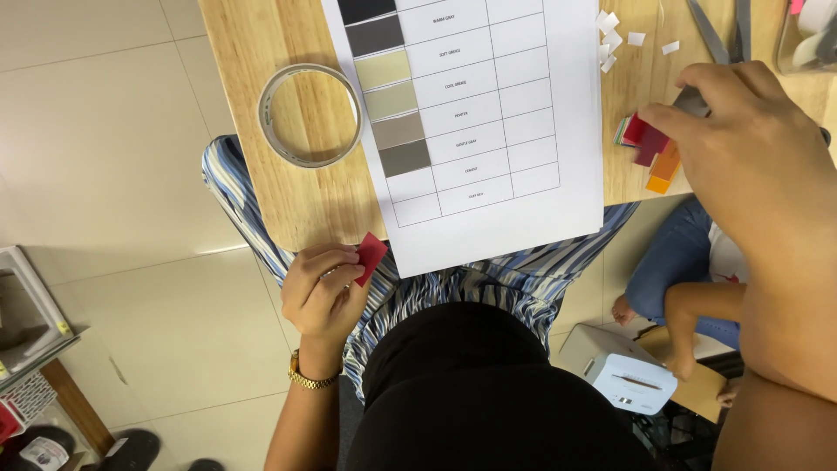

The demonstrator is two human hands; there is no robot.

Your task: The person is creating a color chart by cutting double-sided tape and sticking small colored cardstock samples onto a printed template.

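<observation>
Only one view is given: head cam, worn by the person, aimed steeply down from above at the wooden table [296, 196] edge, lap and floor. Hands are seen close up; no 2nd view is shared.

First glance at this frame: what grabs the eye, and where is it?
The white paper chart with a column of grey and beige swatches dominates the top centre of the light wooden table. Below its lower left corner, the left hand pinches a small red paper square near the table's edge. At upper right, the right hand rests on a stack of red and orange paper pieces; a grey tape ring lies left of the chart.
</observation>
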